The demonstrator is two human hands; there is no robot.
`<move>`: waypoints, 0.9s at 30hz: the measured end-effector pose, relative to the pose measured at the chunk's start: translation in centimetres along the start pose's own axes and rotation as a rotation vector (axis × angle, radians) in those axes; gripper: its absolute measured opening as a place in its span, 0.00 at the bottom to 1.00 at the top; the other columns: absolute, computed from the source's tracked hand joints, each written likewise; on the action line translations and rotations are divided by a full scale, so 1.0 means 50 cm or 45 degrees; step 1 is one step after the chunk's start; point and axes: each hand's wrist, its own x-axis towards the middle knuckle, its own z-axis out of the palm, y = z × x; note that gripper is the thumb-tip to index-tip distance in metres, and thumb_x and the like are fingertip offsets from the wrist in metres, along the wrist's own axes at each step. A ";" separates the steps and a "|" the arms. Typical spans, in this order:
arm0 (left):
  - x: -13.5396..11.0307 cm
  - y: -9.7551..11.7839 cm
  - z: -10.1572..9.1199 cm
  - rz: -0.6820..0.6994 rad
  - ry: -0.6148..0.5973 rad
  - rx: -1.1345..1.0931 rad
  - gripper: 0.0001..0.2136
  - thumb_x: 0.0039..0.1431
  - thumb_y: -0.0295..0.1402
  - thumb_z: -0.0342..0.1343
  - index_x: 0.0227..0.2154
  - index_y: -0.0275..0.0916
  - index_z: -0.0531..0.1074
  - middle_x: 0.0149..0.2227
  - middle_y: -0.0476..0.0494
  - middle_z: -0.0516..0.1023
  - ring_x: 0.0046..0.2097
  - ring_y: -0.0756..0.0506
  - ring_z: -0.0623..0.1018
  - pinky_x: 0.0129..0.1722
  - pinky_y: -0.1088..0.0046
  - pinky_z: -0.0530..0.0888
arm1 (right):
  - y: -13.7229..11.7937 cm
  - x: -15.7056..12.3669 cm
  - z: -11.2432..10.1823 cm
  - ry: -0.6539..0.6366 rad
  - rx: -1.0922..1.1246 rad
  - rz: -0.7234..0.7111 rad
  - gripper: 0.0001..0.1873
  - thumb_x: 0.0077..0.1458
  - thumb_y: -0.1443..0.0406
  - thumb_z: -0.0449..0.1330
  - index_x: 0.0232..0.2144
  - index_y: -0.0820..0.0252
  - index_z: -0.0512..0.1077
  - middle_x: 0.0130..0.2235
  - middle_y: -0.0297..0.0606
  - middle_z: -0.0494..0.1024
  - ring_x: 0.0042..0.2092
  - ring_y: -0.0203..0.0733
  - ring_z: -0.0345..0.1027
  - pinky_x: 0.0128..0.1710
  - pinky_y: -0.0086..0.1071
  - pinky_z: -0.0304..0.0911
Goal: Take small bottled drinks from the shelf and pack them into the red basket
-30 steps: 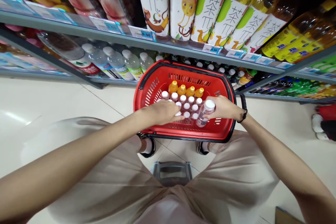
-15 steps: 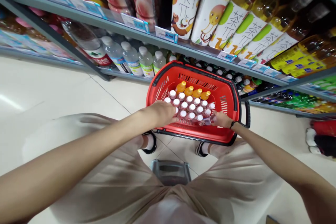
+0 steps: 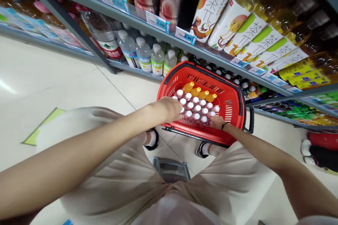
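Observation:
A red shopping basket [image 3: 190, 129] with black rim trim stands between my feet. Inside it, several small white-capped bottles [image 3: 196, 108] of pinkish drink stand upright in close rows. Behind them is a row of orange bottles [image 3: 203, 94] with yellow caps. My left hand [image 3: 170, 109] is curled over the left end of the white-capped rows, its fingers closed around a bottle there. At the front right corner of the rows, my right hand [image 3: 217, 122] has its fingers closed on a white-capped bottle, mostly hidden by the hand.
Shelving [image 3: 126, 14] with large tea bottles [image 3: 229, 28] above and water bottles [image 3: 144, 54] below runs close behind the basket. A small grey stool [image 3: 171, 168] is beneath me. Red and black items with white shoes [image 3: 306, 149] lie at the right edge.
My right hand has moved left and inward; the bottle it held tilted now stands nearly upright against the rows. My left hand stays at the left end. The view has shifted slightly.

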 end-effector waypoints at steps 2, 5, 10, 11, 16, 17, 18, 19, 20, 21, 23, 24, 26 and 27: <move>-0.002 -0.005 0.002 -0.010 0.018 -0.019 0.24 0.74 0.44 0.49 0.54 0.26 0.78 0.53 0.24 0.81 0.55 0.31 0.80 0.52 0.59 0.75 | -0.005 0.000 0.007 0.004 -0.020 0.005 0.22 0.71 0.53 0.60 0.55 0.65 0.74 0.54 0.48 0.78 0.54 0.50 0.75 0.56 0.49 0.72; -0.005 -0.011 0.000 -0.027 0.034 -0.032 0.24 0.74 0.44 0.49 0.55 0.26 0.77 0.54 0.24 0.80 0.55 0.31 0.81 0.51 0.59 0.75 | -0.006 -0.001 0.015 0.031 -0.044 0.005 0.24 0.72 0.54 0.59 0.60 0.65 0.71 0.56 0.50 0.77 0.55 0.51 0.75 0.56 0.49 0.72; -0.015 -0.007 -0.016 -0.052 -0.010 -0.005 0.24 0.75 0.43 0.48 0.55 0.26 0.77 0.54 0.24 0.81 0.55 0.32 0.80 0.51 0.61 0.74 | -0.003 -0.002 0.015 0.060 -0.066 0.006 0.27 0.72 0.57 0.58 0.66 0.65 0.65 0.56 0.51 0.77 0.56 0.52 0.75 0.55 0.48 0.72; -0.017 -0.005 -0.018 -0.057 -0.022 0.006 0.24 0.75 0.43 0.47 0.55 0.25 0.77 0.54 0.24 0.80 0.56 0.32 0.80 0.51 0.61 0.74 | -0.002 -0.002 0.015 0.064 -0.068 0.010 0.27 0.72 0.57 0.58 0.66 0.65 0.64 0.56 0.51 0.77 0.56 0.52 0.75 0.55 0.48 0.72; -0.018 0.007 -0.024 -0.042 -0.047 0.039 0.24 0.75 0.43 0.47 0.56 0.27 0.76 0.56 0.26 0.79 0.57 0.33 0.80 0.53 0.63 0.74 | 0.002 0.001 0.016 0.102 -0.074 0.009 0.27 0.73 0.56 0.57 0.67 0.65 0.64 0.54 0.50 0.78 0.55 0.51 0.75 0.56 0.49 0.72; -0.016 0.008 -0.023 -0.042 -0.047 0.044 0.24 0.75 0.43 0.47 0.57 0.27 0.76 0.57 0.26 0.79 0.58 0.33 0.79 0.54 0.63 0.74 | 0.003 0.002 0.016 0.110 -0.077 0.006 0.27 0.73 0.56 0.57 0.67 0.65 0.64 0.54 0.49 0.78 0.55 0.51 0.75 0.56 0.49 0.72; -0.014 0.009 -0.022 -0.046 -0.048 0.049 0.24 0.75 0.43 0.47 0.57 0.28 0.76 0.57 0.27 0.79 0.58 0.33 0.79 0.54 0.63 0.73 | 0.003 0.002 0.016 0.115 -0.081 0.005 0.27 0.73 0.57 0.57 0.67 0.64 0.64 0.55 0.49 0.77 0.55 0.51 0.75 0.56 0.50 0.72; -0.011 0.010 -0.020 -0.050 -0.049 0.053 0.24 0.75 0.44 0.46 0.57 0.28 0.76 0.57 0.26 0.79 0.58 0.33 0.79 0.54 0.63 0.74 | 0.003 0.002 0.015 0.118 -0.086 0.004 0.26 0.73 0.57 0.58 0.66 0.64 0.64 0.55 0.49 0.77 0.55 0.51 0.75 0.56 0.50 0.72; -0.008 0.010 -0.017 -0.056 -0.051 0.055 0.24 0.75 0.44 0.46 0.56 0.28 0.77 0.57 0.26 0.79 0.58 0.33 0.79 0.54 0.63 0.74 | 0.002 0.002 0.013 0.116 -0.090 0.004 0.26 0.72 0.57 0.58 0.66 0.64 0.65 0.56 0.49 0.77 0.55 0.51 0.75 0.56 0.50 0.72; -0.004 0.010 -0.015 -0.061 -0.051 0.054 0.25 0.75 0.44 0.47 0.56 0.27 0.77 0.56 0.25 0.80 0.57 0.32 0.80 0.54 0.63 0.74 | 0.002 0.001 0.011 0.111 -0.094 0.002 0.26 0.72 0.57 0.59 0.65 0.64 0.65 0.56 0.49 0.77 0.55 0.51 0.75 0.56 0.50 0.72; 0.004 0.011 -0.009 -0.066 -0.045 0.037 0.25 0.74 0.44 0.48 0.56 0.27 0.77 0.55 0.23 0.80 0.57 0.31 0.80 0.54 0.61 0.74 | 0.002 -0.003 0.002 0.093 -0.099 -0.005 0.25 0.71 0.58 0.60 0.64 0.64 0.67 0.57 0.50 0.76 0.56 0.51 0.75 0.57 0.50 0.72; 0.007 0.011 -0.007 -0.072 -0.041 0.022 0.25 0.74 0.44 0.49 0.56 0.26 0.77 0.54 0.22 0.80 0.57 0.30 0.80 0.54 0.60 0.75 | 0.002 -0.006 -0.005 0.083 -0.100 -0.012 0.25 0.71 0.58 0.61 0.64 0.64 0.67 0.57 0.50 0.76 0.56 0.52 0.74 0.57 0.50 0.72; 0.010 0.013 -0.006 -0.077 -0.025 -0.019 0.25 0.73 0.43 0.51 0.56 0.25 0.78 0.54 0.20 0.80 0.57 0.28 0.80 0.55 0.58 0.75 | 0.004 -0.014 -0.027 0.066 -0.101 -0.035 0.24 0.71 0.58 0.61 0.62 0.65 0.69 0.58 0.50 0.76 0.57 0.51 0.74 0.57 0.49 0.72; 0.010 0.014 -0.007 -0.077 -0.015 -0.042 0.25 0.72 0.43 0.52 0.55 0.24 0.78 0.55 0.19 0.79 0.57 0.27 0.80 0.55 0.58 0.75 | 0.005 -0.018 -0.041 0.058 -0.100 -0.051 0.22 0.71 0.59 0.60 0.61 0.66 0.70 0.58 0.51 0.76 0.57 0.51 0.74 0.56 0.48 0.72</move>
